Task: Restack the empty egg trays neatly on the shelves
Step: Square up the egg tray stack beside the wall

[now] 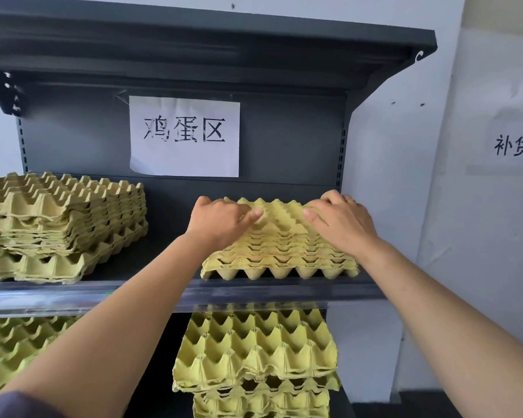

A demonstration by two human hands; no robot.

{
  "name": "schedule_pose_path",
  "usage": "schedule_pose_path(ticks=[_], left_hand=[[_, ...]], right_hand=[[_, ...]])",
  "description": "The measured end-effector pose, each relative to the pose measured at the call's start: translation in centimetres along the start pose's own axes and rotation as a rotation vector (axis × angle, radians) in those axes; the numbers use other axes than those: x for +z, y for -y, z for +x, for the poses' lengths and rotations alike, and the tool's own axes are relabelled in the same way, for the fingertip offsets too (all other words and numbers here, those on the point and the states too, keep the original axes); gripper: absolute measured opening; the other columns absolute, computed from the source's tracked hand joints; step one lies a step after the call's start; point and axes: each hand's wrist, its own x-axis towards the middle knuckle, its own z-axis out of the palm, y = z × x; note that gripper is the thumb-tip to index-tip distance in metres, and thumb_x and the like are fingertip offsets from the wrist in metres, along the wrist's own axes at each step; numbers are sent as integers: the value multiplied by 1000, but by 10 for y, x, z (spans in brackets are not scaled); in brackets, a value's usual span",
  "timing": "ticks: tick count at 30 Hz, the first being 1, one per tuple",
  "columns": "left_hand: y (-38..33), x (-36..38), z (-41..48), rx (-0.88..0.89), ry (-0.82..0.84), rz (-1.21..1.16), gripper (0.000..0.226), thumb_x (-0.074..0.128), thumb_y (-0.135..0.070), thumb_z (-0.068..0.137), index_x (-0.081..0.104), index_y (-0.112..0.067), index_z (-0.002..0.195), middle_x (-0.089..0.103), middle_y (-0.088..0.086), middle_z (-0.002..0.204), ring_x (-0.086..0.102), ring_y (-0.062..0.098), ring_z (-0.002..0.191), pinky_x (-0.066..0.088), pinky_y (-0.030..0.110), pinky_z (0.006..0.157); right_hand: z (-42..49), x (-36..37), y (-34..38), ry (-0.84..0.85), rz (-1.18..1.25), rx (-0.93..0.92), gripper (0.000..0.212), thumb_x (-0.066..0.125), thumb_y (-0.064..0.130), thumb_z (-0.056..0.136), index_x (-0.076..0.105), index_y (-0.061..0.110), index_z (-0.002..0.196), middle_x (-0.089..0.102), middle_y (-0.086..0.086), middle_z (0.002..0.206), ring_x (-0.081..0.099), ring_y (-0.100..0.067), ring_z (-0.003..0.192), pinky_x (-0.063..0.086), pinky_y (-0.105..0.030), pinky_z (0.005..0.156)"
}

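Your fingers (329,196) bend over the far top corners of the right stack (280,254), thumbs lying inboard; left hand (221,221) and right hand (343,224) both grip it. It sits at the upper shelf's (254,292) front lip. Risk: push one side harder and it skews, or drags forward off the lip. Left stack (61,224) looks ragged, lower trays splayed; bump it and it may slide
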Motion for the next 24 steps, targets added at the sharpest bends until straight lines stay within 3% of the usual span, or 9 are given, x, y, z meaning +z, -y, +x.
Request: schedule_pose_path(ticks=[3, 6, 8, 14, 16, 18, 20, 24], left_hand=[[-1, 0, 19, -96, 103, -39, 53, 22, -63, 92, 51, -36, 128, 49, -1, 132, 43, 22, 124, 27, 42, 100], [4, 5, 32, -163, 350, -90, 60, 21, -68, 90, 46, -35, 134, 42, -2, 143, 37, 24, 132, 25, 46, 105], [6, 12, 36, -178, 438, -151, 68, 19, -71, 87, 47, -31, 135, 45, -2, 142, 40, 25, 131, 32, 45, 105], [2, 16, 35, -154, 397, -85, 66, 13, -67, 91, 53, -29, 128, 54, 2, 131, 46, 27, 124, 37, 41, 98], [-3, 14, 30, -158, 321, -38, 61, 13, -64, 92, 56, -32, 123, 56, -1, 126, 50, 24, 118, 36, 41, 95], [-9, 13, 22, -81, 151, 35, 57, 17, -62, 93, 57, -31, 119, 55, -4, 125, 50, 22, 116, 34, 40, 94], [-18, 14, 11, 4, 61, 38, 55, 23, -64, 91, 55, -29, 119, 53, -5, 124, 48, 21, 117, 35, 38, 92], [-26, 14, -2, 29, 136, 78, 57, 34, -66, 88, 50, -30, 129, 46, -8, 132, 38, 20, 126, 36, 37, 96]], right_hand=[[17, 1, -8, 135, 41, 80, 56, 30, 59, 96, 44, 28, 140, 41, -1, 143, 40, -24, 129, 40, -41, 96], [28, 10, -16, 337, 72, 108, 62, 32, 63, 94, 37, 27, 145, 35, -5, 151, 38, -27, 135, 39, -43, 101], [30, 18, -17, 373, 73, 104, 62, 31, 62, 95, 37, 26, 145, 38, -4, 151, 38, -27, 135, 37, -42, 103], [27, 22, -15, 315, 3, 70, 55, 24, 55, 99, 50, 24, 136, 53, -4, 137, 45, -28, 128, 41, -39, 92], [22, 24, -15, 208, 1, 11, 48, 25, 52, 99, 62, 24, 110, 64, 0, 115, 55, -25, 113, 40, -35, 81], [15, 26, -13, 20, -18, -75, 43, 30, 49, 99, 64, 24, 93, 64, 5, 98, 59, -22, 100, 38, -32, 76], [8, 27, -12, -72, 7, -136, 41, 33, 49, 98, 66, 24, 95, 63, 8, 102, 58, -20, 98, 39, -32, 77], [0, 25, -19, 6, 73, -172, 44, 32, 50, 99, 67, 23, 93, 60, 6, 112, 54, -22, 106, 44, -35, 85]])
